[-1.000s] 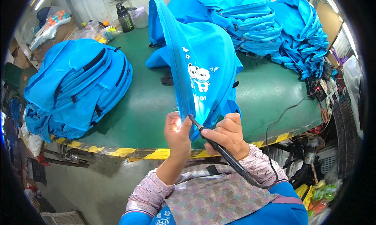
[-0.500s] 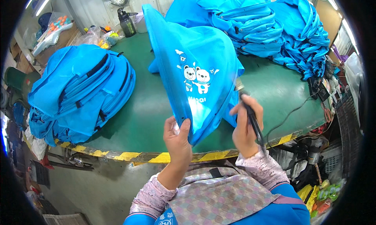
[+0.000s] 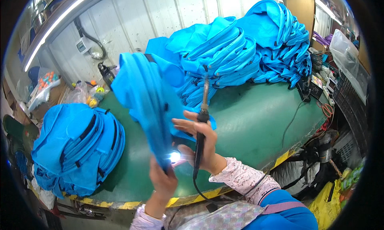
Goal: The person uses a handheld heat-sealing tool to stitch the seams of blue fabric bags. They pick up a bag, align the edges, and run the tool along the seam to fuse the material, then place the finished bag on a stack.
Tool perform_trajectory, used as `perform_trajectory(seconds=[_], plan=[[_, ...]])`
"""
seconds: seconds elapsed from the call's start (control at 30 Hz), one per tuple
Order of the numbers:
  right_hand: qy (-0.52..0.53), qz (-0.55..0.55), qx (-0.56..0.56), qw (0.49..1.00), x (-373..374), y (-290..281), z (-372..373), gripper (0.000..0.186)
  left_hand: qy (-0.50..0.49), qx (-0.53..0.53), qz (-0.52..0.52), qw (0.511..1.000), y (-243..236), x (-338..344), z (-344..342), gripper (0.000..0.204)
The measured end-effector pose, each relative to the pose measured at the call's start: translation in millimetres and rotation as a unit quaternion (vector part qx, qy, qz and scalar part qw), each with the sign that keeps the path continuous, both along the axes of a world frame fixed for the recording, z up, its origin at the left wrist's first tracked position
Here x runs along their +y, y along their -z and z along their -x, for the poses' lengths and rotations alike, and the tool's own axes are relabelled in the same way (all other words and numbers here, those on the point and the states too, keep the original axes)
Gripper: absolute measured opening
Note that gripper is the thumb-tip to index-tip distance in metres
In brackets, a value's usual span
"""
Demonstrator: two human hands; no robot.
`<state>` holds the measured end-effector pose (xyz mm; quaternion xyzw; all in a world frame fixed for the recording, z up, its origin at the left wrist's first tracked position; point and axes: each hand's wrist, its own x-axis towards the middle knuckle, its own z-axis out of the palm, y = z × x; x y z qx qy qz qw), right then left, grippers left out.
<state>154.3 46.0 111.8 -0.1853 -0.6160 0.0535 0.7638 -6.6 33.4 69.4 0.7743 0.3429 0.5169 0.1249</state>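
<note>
Fingers of our right hand (image 3: pixel 200 144) wrap closed around a black corded heat tool (image 3: pixel 201 128), its metal tip pointing up and away from us. Our left hand (image 3: pixel 162 181) pinches the lower edge of a blue backpack (image 3: pixel 146 98), held upright above the near side of the green table (image 3: pixel 248 122); a small bright light (image 3: pixel 174 156) glows between our hands. On the table's left end lies one stack of blue backpacks (image 3: pixel 78 148); along its far side sprawls a larger pile of blue backpacks (image 3: pixel 248 50).
</note>
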Motion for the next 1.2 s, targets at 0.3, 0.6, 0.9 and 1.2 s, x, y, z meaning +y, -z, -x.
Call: perform_trajectory(seconds=[0.3, 0.6, 0.9, 1.2], plan=[[0.289, 0.022, -0.013, 0.957, -2.4, 53.1, -96.6, 0.048, 0.095, 0.109, -0.124, 0.982, -159.0, 186.8, -116.6, 0.064], [0.279, 0.122, 0.061, 0.95, -1.3, 66.6, -122.7, 0.053, 0.08, 0.324, -0.063, 0.94, -110.8, 307.2, -339.8, 0.068], [0.237, 0.194, 0.199, 0.931, -11.2, 56.7, -122.1, 0.038, 0.175, 0.141, -0.205, 0.953, -79.5, 208.1, -267.7, 0.065], [-0.109, 0.301, 0.245, 0.915, -22.1, 39.7, -75.7, 0.03, -0.211, 0.405, -0.207, 0.865, -46.1, 180.2, 165.6, 0.035]])
